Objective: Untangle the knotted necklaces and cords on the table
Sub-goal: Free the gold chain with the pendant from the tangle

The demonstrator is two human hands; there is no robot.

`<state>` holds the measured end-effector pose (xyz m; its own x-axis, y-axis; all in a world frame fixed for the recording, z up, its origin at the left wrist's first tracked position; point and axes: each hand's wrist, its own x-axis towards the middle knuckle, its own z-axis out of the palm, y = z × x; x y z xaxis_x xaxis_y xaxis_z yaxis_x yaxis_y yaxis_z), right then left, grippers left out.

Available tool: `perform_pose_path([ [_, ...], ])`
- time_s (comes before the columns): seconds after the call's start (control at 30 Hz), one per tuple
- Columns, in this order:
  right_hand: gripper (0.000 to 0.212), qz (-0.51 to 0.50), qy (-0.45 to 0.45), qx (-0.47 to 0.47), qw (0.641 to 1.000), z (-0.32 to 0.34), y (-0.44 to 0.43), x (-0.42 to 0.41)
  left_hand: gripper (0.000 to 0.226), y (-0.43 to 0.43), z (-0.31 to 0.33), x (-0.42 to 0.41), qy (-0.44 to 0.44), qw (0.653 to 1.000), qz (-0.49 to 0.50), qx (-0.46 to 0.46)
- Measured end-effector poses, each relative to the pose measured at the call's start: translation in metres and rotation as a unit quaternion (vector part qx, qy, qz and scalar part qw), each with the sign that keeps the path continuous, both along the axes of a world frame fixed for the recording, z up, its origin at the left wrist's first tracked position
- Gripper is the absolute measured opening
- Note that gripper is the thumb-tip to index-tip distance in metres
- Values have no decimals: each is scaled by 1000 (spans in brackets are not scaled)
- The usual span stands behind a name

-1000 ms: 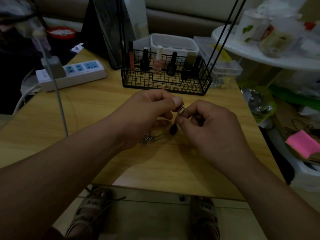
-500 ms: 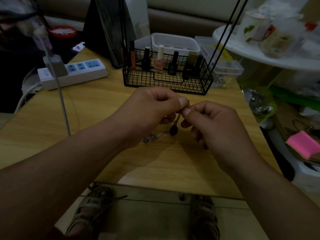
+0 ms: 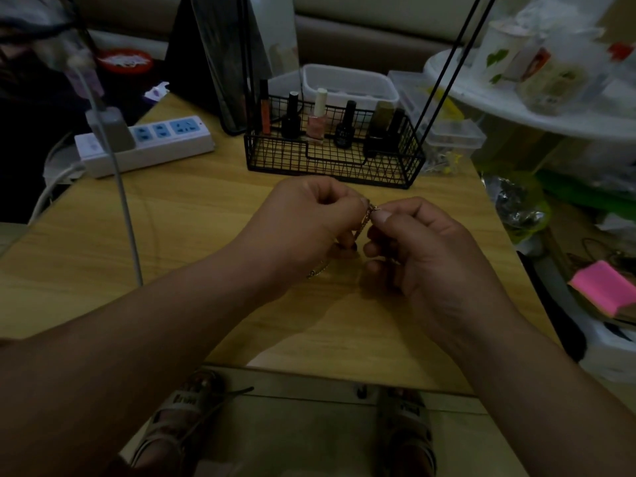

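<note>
Thin necklace chain (image 3: 365, 220) above table (image 3: 172, 235), mid-frame, pinched from both sides. Left hand (image 3: 306, 225) fingers curled, gripping its top; right hand (image 3: 426, 256) fingers gripping it just beside, thumb tips nearly touching. I see loose tail on table under left hand. Black wire basket (image 3: 330, 163) beyond; power strip (image 3: 148, 142) far left.

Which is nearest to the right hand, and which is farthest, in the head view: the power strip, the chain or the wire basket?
1. The chain: pinched by the right hand, and by the left hand too.
2. The wire basket: just behind both hands, in the centre.
3. The power strip: far to the left, at the back.
</note>
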<state>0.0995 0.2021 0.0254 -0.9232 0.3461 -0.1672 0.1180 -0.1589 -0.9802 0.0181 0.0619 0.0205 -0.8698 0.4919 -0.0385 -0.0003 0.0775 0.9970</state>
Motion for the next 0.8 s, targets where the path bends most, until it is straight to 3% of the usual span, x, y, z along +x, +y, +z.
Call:
perform_pose_path([
  [0.23, 18, 17, -6, 58, 998, -1, 5, 2, 13, 1, 4, 0, -131, 988, -65, 52],
  [0.4, 10, 51, 28, 139, 989, 3, 14, 6, 13, -3, 3, -3, -135, 986, -82, 50],
  [0.57, 5, 43, 55, 278, 958, 3, 14, 7, 15, -3, 4, -2, -119, 987, -98, 34],
  [0.8, 13, 42, 54, 320, 945, 3, 17, 9, 14, -2, 5, -3, -110, 989, -92, 35],
])
